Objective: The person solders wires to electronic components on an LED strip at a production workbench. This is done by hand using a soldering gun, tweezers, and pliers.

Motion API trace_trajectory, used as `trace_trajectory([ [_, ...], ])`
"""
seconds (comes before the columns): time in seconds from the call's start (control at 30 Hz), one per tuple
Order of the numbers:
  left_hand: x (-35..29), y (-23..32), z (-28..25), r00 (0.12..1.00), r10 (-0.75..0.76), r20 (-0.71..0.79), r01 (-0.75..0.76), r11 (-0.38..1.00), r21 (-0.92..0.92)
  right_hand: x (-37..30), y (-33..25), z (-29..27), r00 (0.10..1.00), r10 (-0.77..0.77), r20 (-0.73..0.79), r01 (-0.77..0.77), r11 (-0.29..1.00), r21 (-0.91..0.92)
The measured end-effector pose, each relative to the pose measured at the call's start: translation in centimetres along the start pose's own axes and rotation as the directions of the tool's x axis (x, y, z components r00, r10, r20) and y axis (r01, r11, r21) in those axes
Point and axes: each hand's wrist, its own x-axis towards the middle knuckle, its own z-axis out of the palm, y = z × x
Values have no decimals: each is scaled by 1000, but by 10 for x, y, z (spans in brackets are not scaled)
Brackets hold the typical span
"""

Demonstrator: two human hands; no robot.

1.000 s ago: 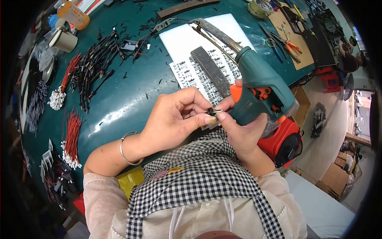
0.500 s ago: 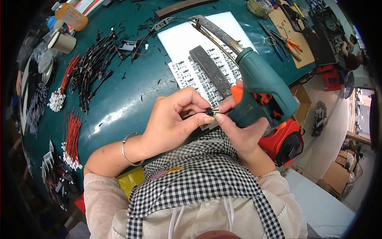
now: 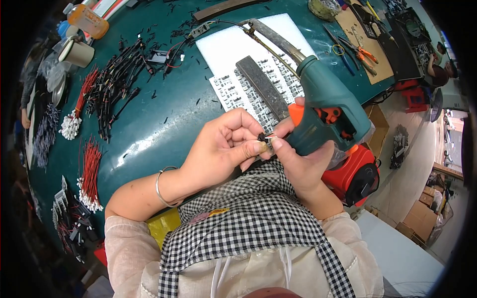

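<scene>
My left hand is closed, thumb and forefinger pinching a small black part with a short pale wire end. Against it comes my right hand, whose thumb and forefinger tips meet at the same wire end. The right hand also grips a green soldering gun with an orange trigger; its long metal barrel points away over the table. Beyond the hands, a sheet of small circuit boards lies on white foam, with a dark bar across it. The fingers partly hide the held part.
Black cables and bundles of red wires with white connectors lie on the green table at left. Pliers rest at far right. A cup and an orange bottle stand far left. A red case sits at right.
The soldering gun has shifted slightly right and tilted. The left fingers have spread a little below the pinch, and the black part has turned slightly.
</scene>
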Motion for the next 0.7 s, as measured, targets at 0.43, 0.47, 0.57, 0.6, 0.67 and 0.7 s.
trace_trajectory([
  [0.43,2,-2,0,996,-83,15,84,979,-185,1,12,-10,992,-121,-31,117,989,-93],
  [0.47,2,-3,0,997,-82,15,83,979,-184,1,10,-9,992,-121,-30,118,989,-92],
  [0.57,1,-5,0,996,-84,35,89,983,-161,-1,4,-6,996,13,-92,-15,1000,-21],
  [0.6,1,-4,0,993,-109,45,115,976,-185,0,3,-7,995,25,-92,-27,1000,-12],
  [0.67,1,-2,0,989,-133,58,142,968,-208,2,3,-8,995,35,-95,-36,999,-4],
  [0.7,1,-1,-1,985,-154,78,169,956,-242,3,5,-9,996,0,-85,-2,1000,-21],
])
